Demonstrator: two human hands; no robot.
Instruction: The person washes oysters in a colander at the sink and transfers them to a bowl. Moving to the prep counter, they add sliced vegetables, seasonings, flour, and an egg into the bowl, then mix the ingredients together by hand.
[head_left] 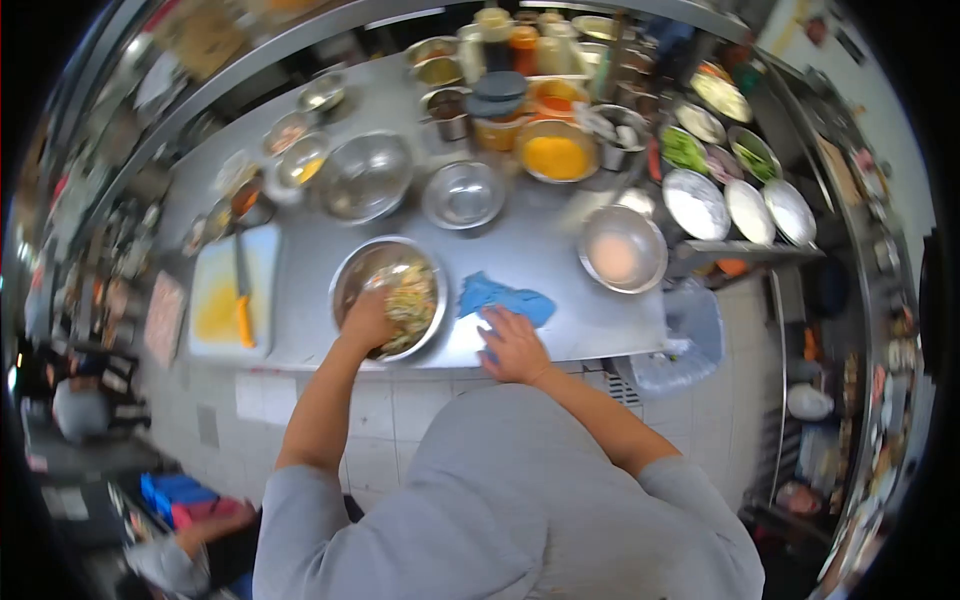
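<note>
My left hand point(368, 320) reaches into a steel mixing bowl point(340, 283) that holds a mix of shredded vegetables point(410, 298). Its fingers are down at the mix and mostly hidden, so their grip does not show. Just right of the bowl, a crumpled blue cloth point(505, 298) lies on the steel table point(550, 245). My right hand point(515, 345) rests at the table's front edge with its fingers spread, the fingertips at the cloth's lower edge.
Left, a knife with a yellow handle point(243, 300) lies on a white cutting board point(262, 262). Empty steel bowls point(463, 196) stand behind; a bowl with pale orange contents point(613, 258) is at right. A lined bin point(692, 335) stands beside the table. Another person's arm point(215, 525) shows lower left.
</note>
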